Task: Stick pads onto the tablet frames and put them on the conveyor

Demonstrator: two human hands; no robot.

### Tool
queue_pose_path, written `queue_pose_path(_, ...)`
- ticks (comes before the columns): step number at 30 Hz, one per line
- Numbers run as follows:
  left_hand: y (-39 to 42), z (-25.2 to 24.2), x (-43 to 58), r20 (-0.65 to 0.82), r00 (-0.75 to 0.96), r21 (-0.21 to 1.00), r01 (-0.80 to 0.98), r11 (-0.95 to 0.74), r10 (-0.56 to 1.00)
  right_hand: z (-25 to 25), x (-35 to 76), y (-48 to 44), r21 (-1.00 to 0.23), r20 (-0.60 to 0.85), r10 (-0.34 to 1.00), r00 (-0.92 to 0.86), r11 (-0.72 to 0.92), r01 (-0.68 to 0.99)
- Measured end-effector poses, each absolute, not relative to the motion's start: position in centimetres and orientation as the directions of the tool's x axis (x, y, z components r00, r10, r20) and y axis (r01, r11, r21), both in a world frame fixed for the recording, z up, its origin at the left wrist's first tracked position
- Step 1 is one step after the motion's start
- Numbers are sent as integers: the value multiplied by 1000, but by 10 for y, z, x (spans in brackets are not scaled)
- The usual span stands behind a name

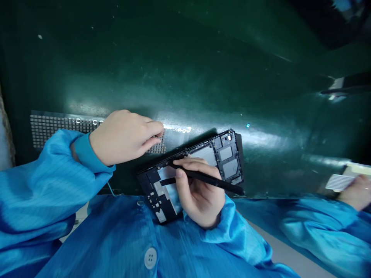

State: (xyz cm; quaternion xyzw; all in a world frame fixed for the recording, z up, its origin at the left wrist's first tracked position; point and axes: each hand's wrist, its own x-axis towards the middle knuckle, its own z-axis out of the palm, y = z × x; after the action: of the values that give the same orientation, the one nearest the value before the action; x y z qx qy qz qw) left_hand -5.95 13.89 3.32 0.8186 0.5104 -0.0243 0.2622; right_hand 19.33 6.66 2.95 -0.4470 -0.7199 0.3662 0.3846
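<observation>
Green table (197, 69) stretches past the right hand (201, 191), beneath which sits a frame (207, 153). A sheet (49, 129) passes below the left hand (124, 136), curled closed, any contents hidden. The right hand grips a black tool (214, 180), which might scratch the frame if it slips.

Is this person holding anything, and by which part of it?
The right hand holds a slim black tool near its picture-left end. Whether the left hand pinches anything cannot be told.

The far tabletop (179, 58) offers passage; the black device (207, 153) obstructs nearer.
</observation>
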Motion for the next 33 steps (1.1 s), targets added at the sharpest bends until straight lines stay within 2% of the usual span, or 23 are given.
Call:
queue_pose_path(4, 140, 33, -59, -299, 486, 409, 843, -349, 822, 45, 199, 85, -779, 241, 857, -455, 451, 436)
queue_pose_path(12, 142, 36, -58, -350, 471, 423, 851, -311, 810, 43, 209, 164, -731, 24, 730, -683, 479, 487)
queue_pose_path(17, 143, 37, -57, -378, 470, 409, 858, -311, 798, 38, 209, 160, -751, 22, 732, -681, 462, 472)
queue_pose_path(25, 142, 35, -58, -339, 471, 414, 852, -320, 814, 42, 207, 163, -737, 12, 720, -693, 475, 481)
queue_pose_path(29, 145, 36, -58, -349, 484, 376, 857, -353, 802, 44, 216, 152, -908, 18, 835, -549, 244, 342)
queue_pose_path(31, 146, 35, -59, -343, 489, 409, 846, -341, 802, 42, 224, 141, -955, 68, 932, -356, 164, 247)
queue_pose_path(33, 146, 33, -61, -321, 500, 453, 827, -334, 804, 36, 232, 130, -950, 151, 979, -136, 181, 253)
